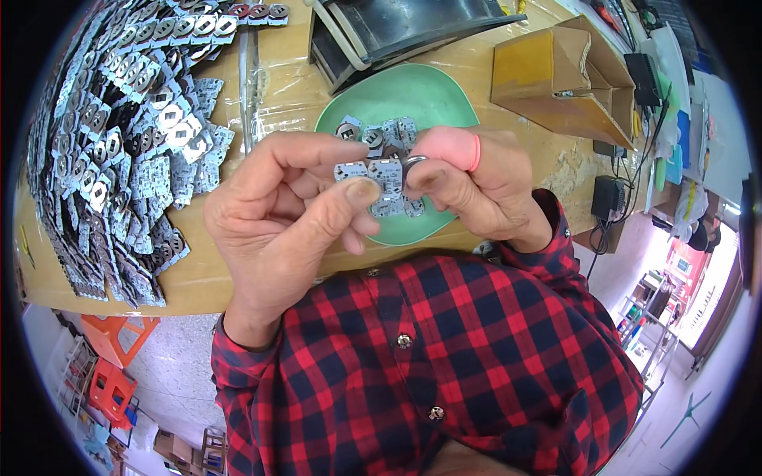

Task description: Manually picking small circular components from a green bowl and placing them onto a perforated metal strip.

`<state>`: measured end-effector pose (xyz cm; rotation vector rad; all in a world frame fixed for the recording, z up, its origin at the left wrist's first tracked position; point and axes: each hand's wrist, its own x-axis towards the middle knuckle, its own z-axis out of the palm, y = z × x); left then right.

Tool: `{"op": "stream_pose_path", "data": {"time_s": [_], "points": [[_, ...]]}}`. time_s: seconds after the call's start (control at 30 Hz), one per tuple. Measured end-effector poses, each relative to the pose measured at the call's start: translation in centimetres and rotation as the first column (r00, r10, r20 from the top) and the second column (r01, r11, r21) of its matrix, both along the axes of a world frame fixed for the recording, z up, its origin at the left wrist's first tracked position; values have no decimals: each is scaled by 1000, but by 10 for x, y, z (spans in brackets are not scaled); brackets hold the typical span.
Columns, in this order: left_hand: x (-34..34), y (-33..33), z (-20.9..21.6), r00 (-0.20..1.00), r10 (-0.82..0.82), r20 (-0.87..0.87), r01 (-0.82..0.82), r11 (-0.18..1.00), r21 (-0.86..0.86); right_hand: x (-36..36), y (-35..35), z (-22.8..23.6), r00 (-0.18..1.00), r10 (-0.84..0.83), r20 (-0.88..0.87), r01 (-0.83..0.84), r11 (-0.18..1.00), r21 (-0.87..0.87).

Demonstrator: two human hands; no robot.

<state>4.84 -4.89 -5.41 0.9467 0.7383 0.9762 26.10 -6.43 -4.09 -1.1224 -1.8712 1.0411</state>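
Note:
My left hand (274,210) pinches a short strip of small white circuit boards (386,173) between thumb and fingers. Closed at the strip's right end is my right hand (492,186), with a pink finger cot (451,146) over its index finger. Between its thumb and index finger shows the edge of a round, shiny metal disc (413,161), like a coin cell; the fingers hide most of it. Both hands are above a green bowl (429,86), where several more circuit boards (401,127) lie, some with round metal holders.
A large heap of circuit board strips (147,151) covers the table's left side. Behind the bowl stands a black bin (405,36); an open cardboard box (524,71) is at the right. Black adapters with cables (609,197) hang by the right edge. Orange stools (111,389) stand lower left.

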Motion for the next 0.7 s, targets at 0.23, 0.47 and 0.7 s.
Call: {"op": "stream_pose_path", "data": {"time_s": [0.23, 0.47, 0.7], "points": [[0, 0, 7, 993, -53, -108, 53, 999, -4, -1, 2, -5, 996, 78, 40, -82, 991, 104], [3, -1, 0, 998, -56, 25, 56, 998, -18, -10, -1, -11, 997, -64, 54, 43, 948, 317], [-3, 4, -4, 972, -158, 174, 186, 969, -160, -7, -1, 1, 736, -283, -615, -317, 659, -682]]}}
